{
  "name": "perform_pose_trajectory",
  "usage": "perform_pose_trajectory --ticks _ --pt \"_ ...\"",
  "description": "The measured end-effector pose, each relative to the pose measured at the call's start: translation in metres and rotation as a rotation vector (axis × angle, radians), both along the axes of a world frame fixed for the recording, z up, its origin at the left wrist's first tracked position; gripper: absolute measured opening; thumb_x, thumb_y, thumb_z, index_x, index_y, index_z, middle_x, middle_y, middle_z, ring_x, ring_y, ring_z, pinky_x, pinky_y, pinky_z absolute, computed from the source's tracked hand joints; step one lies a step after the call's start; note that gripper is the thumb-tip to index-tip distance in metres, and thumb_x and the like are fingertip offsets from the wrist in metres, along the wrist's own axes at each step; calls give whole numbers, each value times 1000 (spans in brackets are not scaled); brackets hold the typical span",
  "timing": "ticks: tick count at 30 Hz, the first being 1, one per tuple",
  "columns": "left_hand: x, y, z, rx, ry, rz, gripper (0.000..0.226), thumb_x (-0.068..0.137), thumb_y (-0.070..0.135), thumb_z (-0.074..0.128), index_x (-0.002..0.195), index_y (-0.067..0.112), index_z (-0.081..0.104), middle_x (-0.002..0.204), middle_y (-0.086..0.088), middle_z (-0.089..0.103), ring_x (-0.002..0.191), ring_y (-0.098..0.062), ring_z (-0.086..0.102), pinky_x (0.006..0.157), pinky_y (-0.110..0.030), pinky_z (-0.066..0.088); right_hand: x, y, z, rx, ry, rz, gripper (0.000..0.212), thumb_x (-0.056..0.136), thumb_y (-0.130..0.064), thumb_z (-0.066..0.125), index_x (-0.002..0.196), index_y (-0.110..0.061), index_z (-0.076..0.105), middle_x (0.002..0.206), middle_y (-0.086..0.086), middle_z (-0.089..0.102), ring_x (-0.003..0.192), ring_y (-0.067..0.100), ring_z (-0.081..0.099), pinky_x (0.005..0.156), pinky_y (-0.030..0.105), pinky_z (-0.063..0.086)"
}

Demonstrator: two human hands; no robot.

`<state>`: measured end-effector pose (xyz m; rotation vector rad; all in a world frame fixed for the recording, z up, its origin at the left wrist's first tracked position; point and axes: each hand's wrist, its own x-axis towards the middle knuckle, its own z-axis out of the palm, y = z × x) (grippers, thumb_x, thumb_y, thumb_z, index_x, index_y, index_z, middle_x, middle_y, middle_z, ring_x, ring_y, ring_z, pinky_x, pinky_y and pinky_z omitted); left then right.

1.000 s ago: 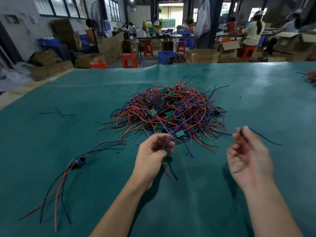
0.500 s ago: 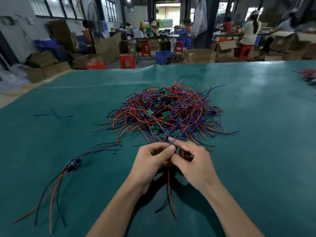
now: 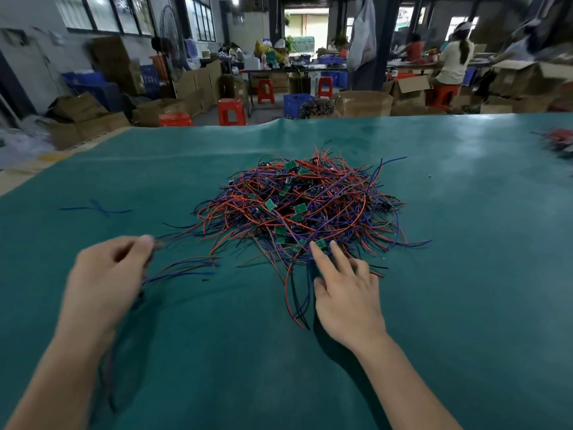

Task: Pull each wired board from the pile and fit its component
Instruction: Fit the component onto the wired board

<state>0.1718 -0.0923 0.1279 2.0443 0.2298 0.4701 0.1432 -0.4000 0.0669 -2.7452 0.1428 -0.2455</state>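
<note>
Right hand [image 3: 348, 293], fingers spread, index touching a green board [image 3: 321, 243] at the wire pile's [image 3: 304, 209] 6 o'clock edge. Left hand [image 3: 105, 274] pinches a blurred wired piece [image 3: 158, 244] at 9 o'clock. Risk: tangled leads dragging neighbouring boards out.

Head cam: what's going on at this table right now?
A person is working through a pile of wired boards on a green-covered table. The left hand pinches one wired piece, blurred, out to the left of the pile. The right hand, fingers straight, reaches into the pile's near edge, fingertips at a small green board.
</note>
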Motion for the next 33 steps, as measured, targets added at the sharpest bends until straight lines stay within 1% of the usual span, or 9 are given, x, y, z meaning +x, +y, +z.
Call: perform_pose_trajectory --ticks 4,8,10,12,15,17,23,28,33 --pt "-6 54 -21 383 203 153 39 73 67 47 95 39 62 83 6 71 91 -33 66 88 -55 55 2 1 -1 -1 31 -7 60 106 -33 30 160 -42 7 169 -11 11 146 26 17 114 47 21" --pt "-17 27 -13 631 187 207 36 82 43 61 104 16 70 103 -16 72 99 -43 64 91 -55 51 3 -1 0 67 4 -14 49 106 -34 33 155 -33 35 163 -21 27 143 21 19 114 42 21" --pt "-19 -13 -3 600 34 94 19 85 23 74 103 17 73 104 -12 73 96 -37 67 88 -46 51 4 -2 -1 151 -19 -15 46 104 -32 40 150 -35 44 157 -27 35 140 17 22 113 38 20" --pt "-17 -66 1 487 -75 -163 21 86 11 73 106 18 75 105 -3 72 96 -25 67 88 -34 49 3 -3 0 232 -58 -11 49 100 -25 46 146 -39 49 151 -32 41 131 11 26 106 33 19" --pt "2 -137 -16 514 -145 -440 29 93 12 64 122 16 71 122 -1 66 113 -21 57 103 -31 40 2 -4 2 288 -84 4 53 94 -16 50 139 -44 56 142 -34 50 111 3 25 95 27 17" --pt "16 -169 -30 594 -147 -518 36 99 17 56 134 18 64 132 1 60 120 -22 48 106 -30 36 2 -4 2 290 -113 10 51 92 -13 52 132 -44 62 135 -31 57 112 6 32 95 28 21" --pt "45 -197 -45 693 -72 -471 30 102 26 55 128 14 60 128 -2 48 121 -24 42 96 -42 49 1 -7 3 461 -219 -56 40 89 -3 53 112 -24 78 112 -14 74 115 20 59 104 40 45" --pt "44 -200 -43 787 -98 -418 22 101 33 56 106 12 61 119 -4 42 115 -24 43 69 -33 46 1 -6 4 524 -251 -112 30 93 -8 57 106 -23 80 104 -12 76 110 20 62 99 41 49" --pt "29 -188 -33 764 -287 -389 18 101 29 57 103 12 64 109 -4 54 106 -25 46 76 -34 48 1 -7 7 630 -299 -192 22 92 -14 61 99 -24 78 93 -9 74 102 21 63 91 38 52"
